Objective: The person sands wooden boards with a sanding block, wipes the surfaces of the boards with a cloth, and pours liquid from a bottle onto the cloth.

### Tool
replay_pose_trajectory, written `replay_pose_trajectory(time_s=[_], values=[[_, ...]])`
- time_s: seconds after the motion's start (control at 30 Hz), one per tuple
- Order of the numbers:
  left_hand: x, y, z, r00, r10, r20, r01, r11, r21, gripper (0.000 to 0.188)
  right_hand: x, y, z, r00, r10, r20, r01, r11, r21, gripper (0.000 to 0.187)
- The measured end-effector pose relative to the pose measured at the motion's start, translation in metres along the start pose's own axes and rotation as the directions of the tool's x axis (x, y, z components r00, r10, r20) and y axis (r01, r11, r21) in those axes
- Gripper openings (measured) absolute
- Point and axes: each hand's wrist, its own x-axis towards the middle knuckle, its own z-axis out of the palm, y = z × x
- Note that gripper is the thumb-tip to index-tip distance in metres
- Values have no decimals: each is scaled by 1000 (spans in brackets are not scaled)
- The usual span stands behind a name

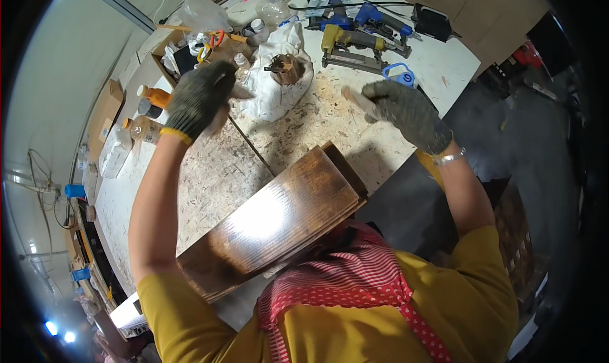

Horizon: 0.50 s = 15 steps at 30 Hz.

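Note:
Both my hands wear dark knit gloves with bare fingertips, and both are raised over the worktable [216, 192]. At the left, my left hand [202, 100] hovers beside a crumpled white cloth [259, 87], fingers apart with nothing visible in them; motion blurs it slightly. My right hand [409, 114] is over the table's right side, its fingers stretched leftward, and I see nothing held. Between my arms, close to my body, a stack of glossy brown wooden boards [298, 185] lies slanted across the table's near edge. A brown torn-edged cup [287, 69] rests on the cloth.
Yellow [352, 46] and blue [374, 17] nail guns lie at the back right, near a black hose [374, 3]. Bottles, including an orange one [154, 97], line the left side. Orange-handled scissors [216, 38] stick out of a cardboard box [166, 49].

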Motion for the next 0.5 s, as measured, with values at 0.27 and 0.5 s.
replay_pose_trajectory(time_s=[0.27,0.5], values=[[-173,17,-74,988,-145,-48,137,980,-144,24,-22,-29,35,946,-189,262,294,838,-459,37],[-254,26,-64,871,-480,-105,430,847,-312,23,-8,-23,33,905,-289,312,412,776,-478,35]])
